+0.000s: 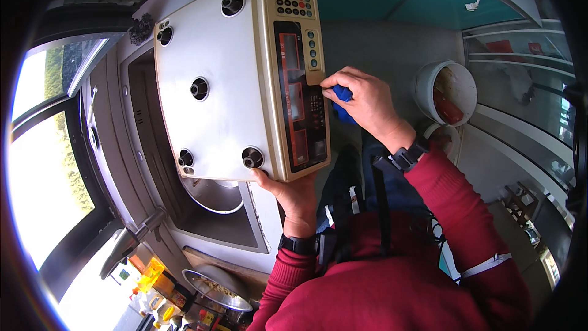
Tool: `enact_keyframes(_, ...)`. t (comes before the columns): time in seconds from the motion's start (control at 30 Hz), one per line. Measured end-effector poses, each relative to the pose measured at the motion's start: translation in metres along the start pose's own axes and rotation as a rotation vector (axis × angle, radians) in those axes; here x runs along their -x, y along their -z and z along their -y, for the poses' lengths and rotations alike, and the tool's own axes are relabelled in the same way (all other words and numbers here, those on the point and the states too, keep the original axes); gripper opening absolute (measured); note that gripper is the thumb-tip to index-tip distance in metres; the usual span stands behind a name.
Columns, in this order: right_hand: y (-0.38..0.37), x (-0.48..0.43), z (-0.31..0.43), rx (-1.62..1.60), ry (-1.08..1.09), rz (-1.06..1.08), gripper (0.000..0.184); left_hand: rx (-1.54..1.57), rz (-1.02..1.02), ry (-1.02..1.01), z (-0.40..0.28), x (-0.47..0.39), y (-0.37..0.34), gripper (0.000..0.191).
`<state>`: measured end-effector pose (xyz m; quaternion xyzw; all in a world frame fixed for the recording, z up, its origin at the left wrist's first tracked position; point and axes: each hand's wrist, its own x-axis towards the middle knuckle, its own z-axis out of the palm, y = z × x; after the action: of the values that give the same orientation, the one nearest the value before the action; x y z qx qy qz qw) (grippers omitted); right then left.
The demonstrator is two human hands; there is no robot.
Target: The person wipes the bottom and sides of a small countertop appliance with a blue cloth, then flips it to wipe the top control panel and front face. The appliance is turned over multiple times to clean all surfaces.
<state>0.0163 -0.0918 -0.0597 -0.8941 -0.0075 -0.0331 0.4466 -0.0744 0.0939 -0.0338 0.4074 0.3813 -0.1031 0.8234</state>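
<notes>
An electronic price-computing scale [216, 69] with its pan off lies over the sink, its white top showing several black posts in round holes. Its beige front bears a dark display panel [301, 96] and a keypad [294, 0]. My left hand [294, 193] grips the scale's near corner, thumb on the top and fingers out of sight beneath. My right hand [363, 96] pinches a blue cloth [342, 93] with its fingertips at the edge of the display panel. More of the cloth hangs below that hand.
Under the scale is a grey sink [220, 227] holding a metal bowl [216, 197]. A faucet [133, 239] stands beside it. Bottles [165, 312] and a bowl with chopsticks [218, 287] crowd the near left. A white bucket [425, 92] stands on the right by a glass-fronted cabinet [519, 69].
</notes>
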Motion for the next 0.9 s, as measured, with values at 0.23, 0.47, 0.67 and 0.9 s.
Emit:
enact_keyframes(0.23,-0.002,-0.014,0.008,0.180,0.175,-0.047,0.012,0.022,0.028,0.016,-0.001,0.002,-0.003,0.095)
enact_keyframes(0.47,0.013,0.018,-0.032,0.384,0.005,0.216,0.014,0.025,0.072,0.006,-0.002,0.001,-0.004,0.095)
enact_keyframes(0.67,0.021,0.061,-0.005,-0.005,-0.060,0.414,0.010,-0.015,0.046,-0.002,-0.003,0.004,-0.002,0.094)
enact_keyframes(0.9,0.007,0.076,0.019,-0.064,0.201,0.333,0.016,-0.030,0.073,-0.015,-0.004,0.006,-0.002,0.093)
